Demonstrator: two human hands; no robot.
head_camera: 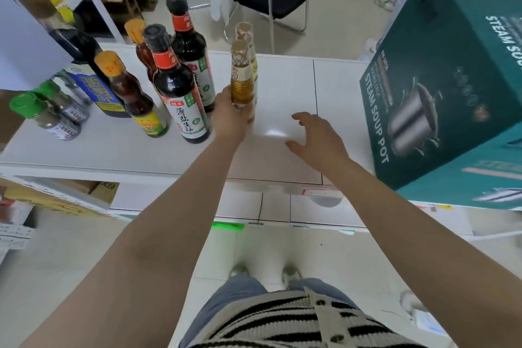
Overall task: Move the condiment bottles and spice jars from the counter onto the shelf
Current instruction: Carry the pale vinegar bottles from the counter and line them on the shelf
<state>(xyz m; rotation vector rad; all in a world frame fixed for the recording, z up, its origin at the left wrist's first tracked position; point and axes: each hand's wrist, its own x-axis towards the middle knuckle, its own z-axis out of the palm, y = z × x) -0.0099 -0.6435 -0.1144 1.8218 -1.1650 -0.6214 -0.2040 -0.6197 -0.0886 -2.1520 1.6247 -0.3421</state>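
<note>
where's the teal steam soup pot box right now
In the head view the steam soup pot box sits at the right end of the white counter, to the right of the open right hand.

Two slim golden bottles stand upright, one behind the other, mid-tabletop. To their left: two tall dark soy-sauce bottles, two amber bottles with orange caps, a large dark bottle with a blue label, and green-capped spice jars at far left.
</note>
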